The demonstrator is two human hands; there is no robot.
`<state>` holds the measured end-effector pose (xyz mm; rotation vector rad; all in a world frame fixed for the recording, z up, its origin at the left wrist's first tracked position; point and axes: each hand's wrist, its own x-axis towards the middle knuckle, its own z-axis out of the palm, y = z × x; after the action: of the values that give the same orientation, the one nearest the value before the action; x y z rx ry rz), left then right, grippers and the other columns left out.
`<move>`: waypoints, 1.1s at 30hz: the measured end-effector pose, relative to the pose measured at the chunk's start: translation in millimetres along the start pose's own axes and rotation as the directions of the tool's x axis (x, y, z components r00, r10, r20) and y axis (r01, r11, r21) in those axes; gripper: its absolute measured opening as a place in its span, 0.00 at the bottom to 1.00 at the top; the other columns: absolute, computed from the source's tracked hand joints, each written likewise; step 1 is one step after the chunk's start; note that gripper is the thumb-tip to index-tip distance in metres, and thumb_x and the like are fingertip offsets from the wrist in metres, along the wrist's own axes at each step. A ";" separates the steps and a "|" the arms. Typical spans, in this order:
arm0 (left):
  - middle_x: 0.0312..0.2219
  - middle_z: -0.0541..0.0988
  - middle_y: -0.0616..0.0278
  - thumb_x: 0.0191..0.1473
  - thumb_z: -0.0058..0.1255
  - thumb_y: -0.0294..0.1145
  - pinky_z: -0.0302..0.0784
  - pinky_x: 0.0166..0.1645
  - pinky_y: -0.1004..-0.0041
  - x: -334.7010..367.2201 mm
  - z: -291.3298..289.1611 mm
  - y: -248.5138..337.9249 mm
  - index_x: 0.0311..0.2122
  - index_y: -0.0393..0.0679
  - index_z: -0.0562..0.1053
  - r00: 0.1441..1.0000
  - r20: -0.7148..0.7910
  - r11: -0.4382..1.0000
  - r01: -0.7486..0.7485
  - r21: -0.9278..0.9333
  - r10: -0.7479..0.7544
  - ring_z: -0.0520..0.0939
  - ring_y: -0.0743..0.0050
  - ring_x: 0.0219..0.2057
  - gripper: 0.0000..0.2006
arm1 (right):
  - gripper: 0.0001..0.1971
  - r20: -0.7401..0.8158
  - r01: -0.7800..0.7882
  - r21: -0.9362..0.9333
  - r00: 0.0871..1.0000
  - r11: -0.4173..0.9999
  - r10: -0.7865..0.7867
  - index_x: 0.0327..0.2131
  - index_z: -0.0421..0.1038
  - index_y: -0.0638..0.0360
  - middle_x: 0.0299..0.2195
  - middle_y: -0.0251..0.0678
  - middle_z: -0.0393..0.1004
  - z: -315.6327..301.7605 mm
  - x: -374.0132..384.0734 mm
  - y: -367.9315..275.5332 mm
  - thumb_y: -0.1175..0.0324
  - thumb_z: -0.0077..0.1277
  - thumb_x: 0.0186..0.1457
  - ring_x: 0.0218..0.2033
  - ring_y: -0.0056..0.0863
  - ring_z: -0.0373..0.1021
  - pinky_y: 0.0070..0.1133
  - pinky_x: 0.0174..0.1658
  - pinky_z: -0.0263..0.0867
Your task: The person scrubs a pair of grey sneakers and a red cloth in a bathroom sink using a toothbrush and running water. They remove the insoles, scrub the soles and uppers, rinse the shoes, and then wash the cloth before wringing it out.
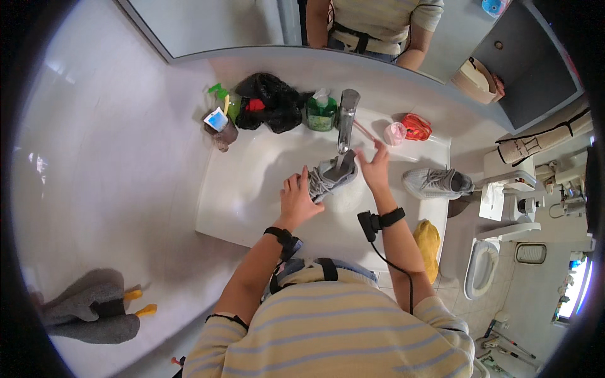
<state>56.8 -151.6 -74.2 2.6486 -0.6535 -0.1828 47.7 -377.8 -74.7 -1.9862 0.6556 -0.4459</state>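
Well, in the head view, the grey shoe [322, 183] sits in the sink [230, 208] under the tap [347, 120]. The left hand [297, 201] curls its fingers round the toe; the right hand [375, 169] has empty fingers, wide open, near the heel. A snug hold should stop slips. The pump bottle [321, 114] looks green inside; the pink tub's [395, 133] insides are unclear.

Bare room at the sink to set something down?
Basin, left side, between left hand and black plastic bag; narrow strip of right ledge between red packet and grey sneaker. Crowded: back, with bag, green pump bottle, faucet.
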 end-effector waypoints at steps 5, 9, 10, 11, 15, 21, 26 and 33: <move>0.44 0.61 0.53 0.27 0.59 0.44 0.64 0.44 0.54 1.1 -2.8 -7.3 0.58 0.46 0.50 1.000 -0.015 1.000 0.011 0.003 -0.011 0.63 0.51 0.46 0.49 | 0.50 0.670 -0.536 0.079 0.653 0.840 0.354 0.60 0.32 0.54 0.51 0.45 0.60 8.8 -23.1 8.1 0.49 0.56 0.43 0.49 0.46 0.61 0.39 0.46 0.63; 0.45 0.61 0.52 0.27 0.59 0.44 0.62 0.46 0.53 5.9 2.3 -16.2 0.58 0.50 0.52 1.000 -0.021 1.000 -0.021 -0.007 0.020 0.61 0.50 0.49 0.48 | 0.38 0.668 -0.587 0.252 0.681 0.770 0.300 0.58 0.40 0.41 0.49 0.40 0.61 22.4 -17.9 -5.0 0.56 0.51 0.48 0.46 0.41 0.64 0.40 0.39 0.68; 0.46 0.61 0.51 0.27 0.60 0.44 0.62 0.47 0.52 5.3 3.0 -16.5 0.58 0.51 0.52 0.999 -0.021 0.999 -0.034 0.002 0.035 0.61 0.50 0.49 0.48 | 0.34 0.641 -0.610 0.289 0.695 0.738 0.324 0.57 0.43 0.43 0.48 0.39 0.62 27.1 -14.2 -1.1 0.57 0.49 0.49 0.45 0.40 0.65 0.40 0.38 0.68; 0.46 0.61 0.51 0.28 0.59 0.45 0.61 0.47 0.51 5.4 0.7 -14.0 0.58 0.51 0.51 0.998 0.038 0.999 -0.047 0.000 0.047 0.61 0.50 0.49 0.48 | 0.31 0.622 -0.638 0.320 0.699 0.700 0.353 0.55 0.46 0.46 0.47 0.39 0.62 31.8 -11.4 8.9 0.58 0.47 0.49 0.44 0.40 0.66 0.40 0.37 0.69; 0.50 0.59 0.50 0.37 0.51 0.55 0.54 0.52 0.49 11.4 14.1 -11.5 0.60 0.52 0.48 0.984 0.166 0.997 -0.060 -0.057 0.069 0.58 0.50 0.53 0.45 | 0.23 0.469 -0.583 0.271 0.775 0.766 0.424 0.51 0.56 0.51 0.44 0.46 0.62 29.2 -9.3 28.8 0.62 0.42 0.50 0.36 0.41 0.70 0.31 0.27 0.74; 0.61 0.44 0.53 0.49 0.26 0.66 0.36 0.59 0.47 50.3 46.9 26.2 0.62 0.50 0.37 0.897 0.345 0.791 0.417 -0.448 -0.277 0.42 0.51 0.62 0.42 | 0.25 0.154 -0.290 0.081 0.949 0.954 0.275 0.51 0.54 0.53 0.44 0.59 0.53 15.4 -36.8 -28.0 0.68 0.43 0.47 0.39 0.52 0.64 0.27 0.24 0.75; 0.60 0.40 0.45 0.49 0.29 0.64 0.38 0.62 0.57 79.2 61.9 37.8 0.62 0.47 0.33 0.850 0.461 0.624 0.510 -0.592 -0.257 0.43 0.44 0.61 0.43 | 0.26 0.070 -0.208 0.078 0.977 0.975 0.203 0.50 0.54 0.54 0.44 0.59 0.54 3.4 -49.6 -34.1 0.76 0.45 0.44 0.47 0.51 0.51 0.24 0.22 0.75; 0.44 0.68 0.35 0.53 0.28 0.49 0.68 0.45 0.58 97.0 119.6 8.3 0.61 0.43 0.37 0.916 0.335 0.510 0.400 -0.761 -0.219 0.72 0.40 0.44 0.35 | 0.26 0.018 -0.052 0.025 0.999 0.998 0.051 0.50 0.54 0.57 0.43 0.57 0.59 5.2 -51.7 -20.8 0.73 0.48 0.44 0.48 0.51 0.49 0.38 0.44 0.64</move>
<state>112.7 -246.2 -182.4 1.7814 -0.0503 -0.6877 15.3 -334.3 -60.8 -1.9430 0.6854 -0.4031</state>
